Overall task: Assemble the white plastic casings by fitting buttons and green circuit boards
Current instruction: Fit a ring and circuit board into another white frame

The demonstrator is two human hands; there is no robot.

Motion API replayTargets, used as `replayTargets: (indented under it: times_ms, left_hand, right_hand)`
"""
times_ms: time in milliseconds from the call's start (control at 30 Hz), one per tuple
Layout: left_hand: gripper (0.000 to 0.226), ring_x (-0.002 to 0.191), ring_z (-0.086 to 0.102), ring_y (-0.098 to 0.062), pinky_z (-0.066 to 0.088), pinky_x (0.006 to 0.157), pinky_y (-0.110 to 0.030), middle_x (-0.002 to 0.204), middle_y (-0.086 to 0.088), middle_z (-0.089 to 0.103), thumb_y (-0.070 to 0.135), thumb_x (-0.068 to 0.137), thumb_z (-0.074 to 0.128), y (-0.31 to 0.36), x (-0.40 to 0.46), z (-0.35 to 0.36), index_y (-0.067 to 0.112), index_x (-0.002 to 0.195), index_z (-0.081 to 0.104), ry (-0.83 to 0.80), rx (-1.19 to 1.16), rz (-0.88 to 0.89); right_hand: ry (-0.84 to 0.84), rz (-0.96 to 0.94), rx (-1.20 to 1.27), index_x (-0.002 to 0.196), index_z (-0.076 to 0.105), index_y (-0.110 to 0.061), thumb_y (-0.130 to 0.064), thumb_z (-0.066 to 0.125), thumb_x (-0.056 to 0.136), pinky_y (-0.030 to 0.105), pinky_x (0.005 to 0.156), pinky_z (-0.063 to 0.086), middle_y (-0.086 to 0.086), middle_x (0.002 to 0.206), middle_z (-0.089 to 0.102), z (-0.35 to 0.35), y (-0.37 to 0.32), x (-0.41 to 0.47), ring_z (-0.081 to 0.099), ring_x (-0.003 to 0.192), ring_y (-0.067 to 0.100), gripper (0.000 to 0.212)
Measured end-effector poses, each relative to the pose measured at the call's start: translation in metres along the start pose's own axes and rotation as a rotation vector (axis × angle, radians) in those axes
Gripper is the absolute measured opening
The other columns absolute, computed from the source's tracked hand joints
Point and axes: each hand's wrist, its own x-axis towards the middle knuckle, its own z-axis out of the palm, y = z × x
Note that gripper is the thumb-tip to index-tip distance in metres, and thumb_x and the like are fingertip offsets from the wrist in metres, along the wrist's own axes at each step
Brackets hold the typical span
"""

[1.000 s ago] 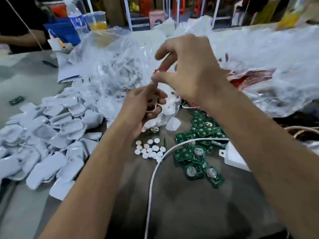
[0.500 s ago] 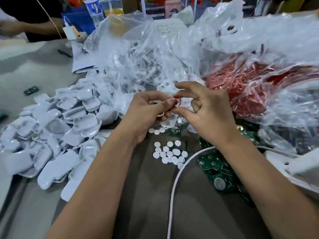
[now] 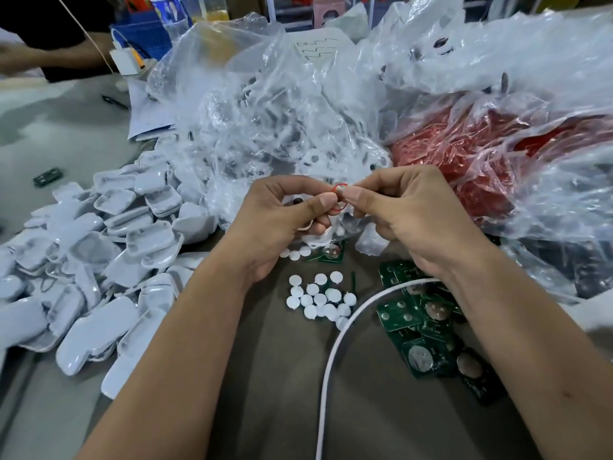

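My left hand (image 3: pixel 282 220) and my right hand (image 3: pixel 411 214) meet above the table, and both pinch a small red ring (image 3: pixel 340 198) between thumb and fingertips. A white casing (image 3: pixel 306 227) sits mostly hidden in my left palm. Below the hands lie several round white buttons (image 3: pixel 318 298) and a pile of green circuit boards (image 3: pixel 424 327). A heap of white casing halves (image 3: pixel 99 260) covers the table at the left.
A clear bag of white parts (image 3: pixel 265 121) and a clear bag of red rings (image 3: pixel 481 154) stand behind the hands. A white cable (image 3: pixel 335 353) curves over the grey table (image 3: pixel 265 410). Another person's arm (image 3: pixel 49 58) is at the far left.
My right hand has come down from in front of the bags to meet my left hand. Both now pinch the red ring. The view has shifted down and right.
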Motion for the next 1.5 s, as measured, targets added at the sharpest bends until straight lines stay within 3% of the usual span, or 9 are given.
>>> replayTargets:
  times_ms: [100,367,500,633,833,1167,1267,1400,1500]
  left_hand:
    - [0.012,0.061,0.061,-0.011,0.052,0.060,-0.018,0.077,-0.009,0.073,0.021,0.075,0.079,0.002,0.000,0.000,0.014,0.085,0.081,-0.014,-0.013,-0.014]
    - [0.022,0.056,0.060,-0.008,0.052,0.056,-0.016,0.075,-0.009,0.072,0.018,0.074,0.078,-0.001,0.002,0.003,0.008,0.094,0.077,0.044,-0.062,-0.062]
    - [0.013,0.057,0.059,-0.007,0.050,0.053,-0.014,0.077,-0.008,0.071,0.015,0.076,0.076,0.003,0.002,0.006,0.010,0.089,0.075,0.027,-0.216,-0.092]
    - [0.007,0.059,0.059,-0.005,0.047,0.050,-0.009,0.076,-0.006,0.069,0.012,0.079,0.072,0.003,0.003,0.009,0.007,0.084,0.073,-0.018,-0.419,-0.134]
    - [0.007,0.060,0.059,-0.006,0.047,0.051,-0.010,0.076,-0.006,0.068,0.011,0.079,0.071,0.004,0.001,0.015,0.006,0.083,0.070,-0.014,-0.473,-0.144]
    - [0.051,0.112,0.065,-0.034,0.050,0.108,-0.050,0.122,-0.031,0.048,-0.022,0.091,0.042,0.019,-0.003,0.007,-0.008,0.139,0.045,-0.037,-0.738,-0.099]
    - [0.036,0.112,0.071,-0.034,0.058,0.098,-0.042,0.108,-0.028,0.069,-0.001,0.094,0.060,0.015,-0.002,0.007,-0.012,0.127,0.054,-0.002,-0.505,-0.035]
    - [0.035,0.070,0.077,-0.025,0.062,0.053,-0.034,0.076,0.000,0.072,0.036,0.088,0.070,0.007,0.000,0.013,0.002,0.099,0.068,0.201,-0.008,-0.001]
    - [0.042,0.053,0.070,-0.021,0.057,0.049,-0.027,0.071,0.005,0.066,0.043,0.087,0.069,0.003,0.000,0.013,0.001,0.092,0.069,0.251,0.003,0.021]
  right_hand:
    - [-0.031,0.010,-0.044,0.086,0.081,-0.007,-0.020,0.079,0.090,0.021,0.039,0.023,0.011,0.068,0.071,-0.003,-0.002,-0.002,0.032,0.041,0.011,0.013]
    - [0.083,-0.207,-0.549,0.092,0.078,-0.018,-0.023,0.071,0.099,0.006,0.060,0.043,-0.021,0.067,0.067,0.004,0.002,-0.002,0.062,0.062,-0.007,0.011]
    - [0.004,-0.150,-0.108,0.098,0.074,-0.008,-0.017,0.070,0.099,0.011,0.042,0.031,-0.017,0.057,0.061,0.005,0.002,-0.003,0.043,0.039,0.002,0.010]
    - [-0.159,-0.083,0.210,0.122,0.074,-0.008,-0.021,0.075,0.087,0.024,0.041,0.019,-0.011,0.066,0.062,0.003,-0.004,-0.006,0.017,0.048,0.013,0.037]
    - [-0.153,-0.044,0.312,0.117,0.075,-0.006,-0.015,0.079,0.080,0.016,0.040,0.024,-0.002,0.084,0.075,0.003,-0.004,-0.006,0.028,0.045,0.003,0.038]
    - [0.033,-0.066,0.406,0.116,0.073,0.002,-0.012,0.083,0.075,0.013,0.038,0.033,0.018,0.100,0.077,-0.001,0.000,-0.001,0.052,0.043,-0.002,0.044]
    - [0.041,-0.068,0.374,0.110,0.077,-0.002,-0.015,0.086,0.074,0.013,0.039,0.033,0.017,0.098,0.078,-0.001,0.001,-0.001,0.052,0.045,-0.001,0.040]
    - [0.112,-0.135,0.196,0.105,0.081,-0.011,-0.016,0.088,0.076,0.014,0.042,0.041,0.014,0.097,0.079,0.000,0.001,-0.001,0.057,0.049,0.000,0.030]
    - [0.184,-0.274,-0.123,0.104,0.081,-0.019,-0.017,0.090,0.078,0.017,0.069,0.058,-0.004,0.093,0.081,0.002,0.000,-0.003,0.075,0.076,0.004,0.028]
